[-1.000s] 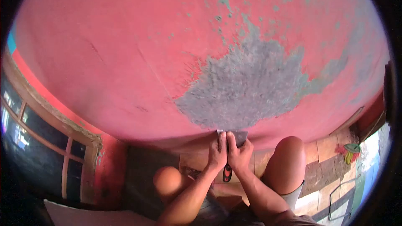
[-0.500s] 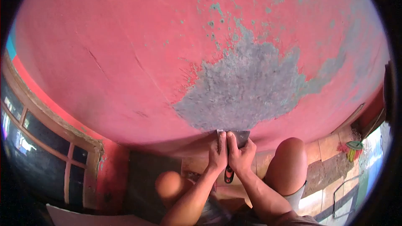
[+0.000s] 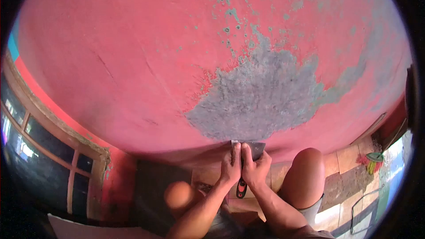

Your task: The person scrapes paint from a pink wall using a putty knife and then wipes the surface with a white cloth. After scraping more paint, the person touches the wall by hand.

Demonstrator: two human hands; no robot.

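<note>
A broad pink-painted wall [image 3: 110, 31], flecked with green, fills most of my feed. Towards its left edge I see a brown wooden-framed window [image 3: 48, 138] with dark, reflective panes. At lower right, bright light falls across the tan rectangular floor tiles [image 3: 347, 158].

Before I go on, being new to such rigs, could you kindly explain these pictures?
No machine is at work: one camera on a person's head looks forward and down at their bare hands. The left hand and right hand together grip a flat-bladed scraper, its handle pointing back toward the wearer. The scraper's front edge is just below a grey patch on the pink wall; whether it touches is hard to tell. Bent knees show on either side, and a window at the left.
</note>
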